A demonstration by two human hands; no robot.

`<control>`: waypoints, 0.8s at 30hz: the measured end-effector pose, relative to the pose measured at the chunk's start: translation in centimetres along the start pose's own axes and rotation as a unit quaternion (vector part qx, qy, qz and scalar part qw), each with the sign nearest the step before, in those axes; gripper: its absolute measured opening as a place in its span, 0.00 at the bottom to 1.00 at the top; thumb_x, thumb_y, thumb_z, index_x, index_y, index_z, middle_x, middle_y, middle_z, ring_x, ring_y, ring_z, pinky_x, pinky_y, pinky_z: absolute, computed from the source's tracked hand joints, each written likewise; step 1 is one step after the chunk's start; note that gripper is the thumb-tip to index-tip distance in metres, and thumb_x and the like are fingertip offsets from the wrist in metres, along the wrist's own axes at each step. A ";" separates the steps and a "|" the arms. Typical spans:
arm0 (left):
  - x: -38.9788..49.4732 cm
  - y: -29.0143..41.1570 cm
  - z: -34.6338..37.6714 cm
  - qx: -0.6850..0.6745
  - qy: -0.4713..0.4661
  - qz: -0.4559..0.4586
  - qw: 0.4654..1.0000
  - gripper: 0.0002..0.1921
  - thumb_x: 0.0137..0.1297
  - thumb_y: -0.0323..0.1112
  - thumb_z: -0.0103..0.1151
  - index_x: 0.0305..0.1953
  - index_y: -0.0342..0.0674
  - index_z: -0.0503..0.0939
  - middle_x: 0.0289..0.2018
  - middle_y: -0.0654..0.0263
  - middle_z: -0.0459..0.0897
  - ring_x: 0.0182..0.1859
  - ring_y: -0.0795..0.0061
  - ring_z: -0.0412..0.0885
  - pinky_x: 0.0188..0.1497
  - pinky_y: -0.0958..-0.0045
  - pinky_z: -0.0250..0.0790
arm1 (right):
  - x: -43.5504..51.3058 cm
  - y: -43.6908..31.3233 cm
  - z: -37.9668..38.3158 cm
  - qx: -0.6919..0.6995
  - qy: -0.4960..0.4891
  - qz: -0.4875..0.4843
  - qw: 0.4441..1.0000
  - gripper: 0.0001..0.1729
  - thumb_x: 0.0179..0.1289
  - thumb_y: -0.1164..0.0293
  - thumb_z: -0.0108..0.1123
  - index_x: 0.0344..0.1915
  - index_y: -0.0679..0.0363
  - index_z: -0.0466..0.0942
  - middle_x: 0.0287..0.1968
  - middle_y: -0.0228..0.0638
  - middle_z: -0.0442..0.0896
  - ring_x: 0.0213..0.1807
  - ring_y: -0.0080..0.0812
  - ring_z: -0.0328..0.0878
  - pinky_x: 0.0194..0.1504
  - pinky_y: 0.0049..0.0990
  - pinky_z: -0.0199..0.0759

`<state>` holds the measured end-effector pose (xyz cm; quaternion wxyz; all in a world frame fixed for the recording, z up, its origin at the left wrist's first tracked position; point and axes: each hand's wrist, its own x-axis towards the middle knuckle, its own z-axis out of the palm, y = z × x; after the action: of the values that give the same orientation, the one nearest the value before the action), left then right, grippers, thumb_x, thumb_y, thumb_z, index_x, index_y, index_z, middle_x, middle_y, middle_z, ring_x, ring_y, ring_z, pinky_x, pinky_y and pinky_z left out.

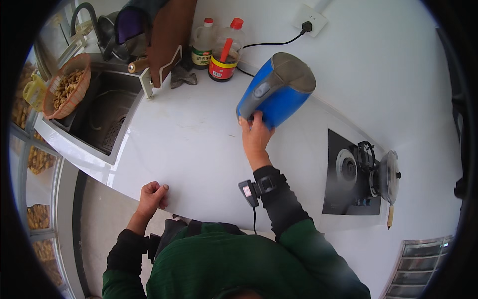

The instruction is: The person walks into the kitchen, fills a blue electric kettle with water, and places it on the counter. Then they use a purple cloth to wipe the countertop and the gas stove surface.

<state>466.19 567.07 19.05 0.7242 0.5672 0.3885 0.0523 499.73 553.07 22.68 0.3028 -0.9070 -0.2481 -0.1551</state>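
Note:
My right hand (pixel 257 140) grips the lower end of the grey handle of a blue electric kettle (pixel 285 104), whose grey lid is closed. The kettle is over the back of the white countertop (pixel 186 149), near the wall; whether its base touches the counter I cannot tell. A black cord runs behind the kettle to a plug (pixel 307 26) in a wall socket (pixel 310 19). Near the counter's front edge is my left hand (pixel 153 198), its fingers curled in, with nothing seen in it.
A sink (pixel 108 112) holds a pink basket (pixel 83 88) of ginger-like roots at left. Two red-capped bottles (pixel 201 46) (pixel 225 63) and a grey cloth (pixel 183 77) stand or lie at the back. To the right are a gas hob (pixel 336 198) and a lidded pan (pixel 388 175).

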 end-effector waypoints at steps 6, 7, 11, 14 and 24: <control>-0.3 0.6 -0.2 -0.004 -0.025 -0.001 1.000 0.17 0.64 0.43 0.61 0.23 0.42 0.69 0.17 0.66 0.76 0.16 0.76 0.75 0.16 0.77 0.68 | 3.9 -0.5 1.8 -0.005 -0.031 0.041 0.999 0.22 0.59 0.54 0.62 0.46 0.52 0.68 0.32 0.39 0.84 0.41 0.49 0.80 0.56 0.72 0.47; -0.4 0.7 -0.3 -0.011 -0.028 -0.005 1.000 0.17 0.64 0.42 0.61 0.23 0.41 0.69 0.18 0.65 0.76 0.16 0.76 0.75 0.16 0.77 0.68 | 4.4 -0.8 1.7 -0.002 -0.036 0.045 0.998 0.23 0.58 0.54 0.62 0.46 0.52 0.68 0.32 0.39 0.84 0.40 0.50 0.80 0.55 0.72 0.47; -0.7 1.0 -2.8 -0.075 -0.031 0.016 0.997 0.16 0.63 0.41 0.62 0.24 0.39 0.71 0.19 0.64 0.78 0.17 0.76 0.76 0.16 0.77 0.68 | 3.5 -2.4 -0.3 -0.037 -0.074 0.111 0.990 0.18 0.55 0.58 0.65 0.41 0.56 0.75 0.32 0.35 0.85 0.37 0.41 0.81 0.44 0.38 0.70; -0.1 1.1 -6.5 -0.056 0.037 0.088 0.994 0.16 0.65 0.40 0.60 0.23 0.39 0.71 0.18 0.65 0.77 0.16 0.79 0.74 0.15 0.79 0.66 | 1.9 -4.7 -1.5 -0.071 -0.247 0.067 0.964 0.20 0.54 0.59 0.65 0.42 0.60 0.77 0.31 0.40 0.84 0.35 0.39 0.81 0.36 0.31 0.72; 2.2 -0.2 -11.6 -0.068 0.012 0.096 0.993 0.15 0.64 0.37 0.62 0.22 0.42 0.70 0.16 0.69 0.75 0.16 0.82 0.72 0.16 0.79 0.64 | 7.3 -21.3 1.5 0.387 -0.129 -0.029 0.913 0.15 0.66 0.70 0.59 0.49 0.64 0.72 0.35 0.31 0.78 0.33 0.22 0.77 0.38 0.21 0.72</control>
<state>460.42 577.19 17.10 0.7477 0.5510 0.3365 0.1550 494.39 571.40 34.78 0.5910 -0.7232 -0.3518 0.0625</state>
